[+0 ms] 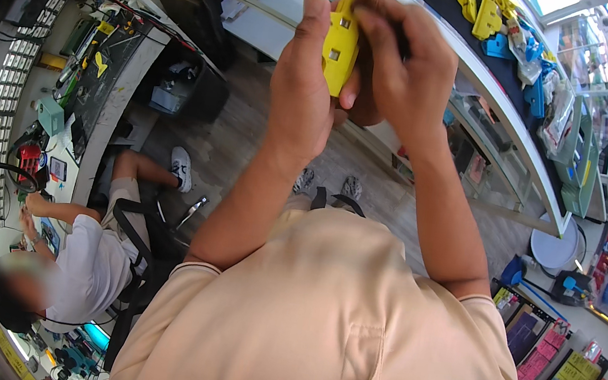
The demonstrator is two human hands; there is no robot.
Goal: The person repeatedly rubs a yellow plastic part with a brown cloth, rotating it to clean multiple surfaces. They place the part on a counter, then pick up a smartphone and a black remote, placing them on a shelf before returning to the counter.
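Note:
A flat yellow plastic piece point(341, 49) with small square holes is raised in front of me, tilted nearly upright. My left hand point(302, 85) is closed around it, the thumb along its left edge and a fingertip showing at its lower right. At the piece's upper right edge, my right hand point(415, 62) has its thumb and fingers bent together. Whatever those fingers may hold is hidden in shadow and blur. Beyond my right hand, more yellow plastic pieces point(488, 18) lie on the dark mat of a glass counter, close to several blue pieces point(498, 45).
The glass display counter point(514, 134) runs along the front and right, carrying plastic bags and green trays point(580, 170). To the left, a seated person point(88, 261) works at a cluttered bench point(115, 70). A black bin point(190, 88) stands beside that bench. A round white stool point(554, 245) is at right.

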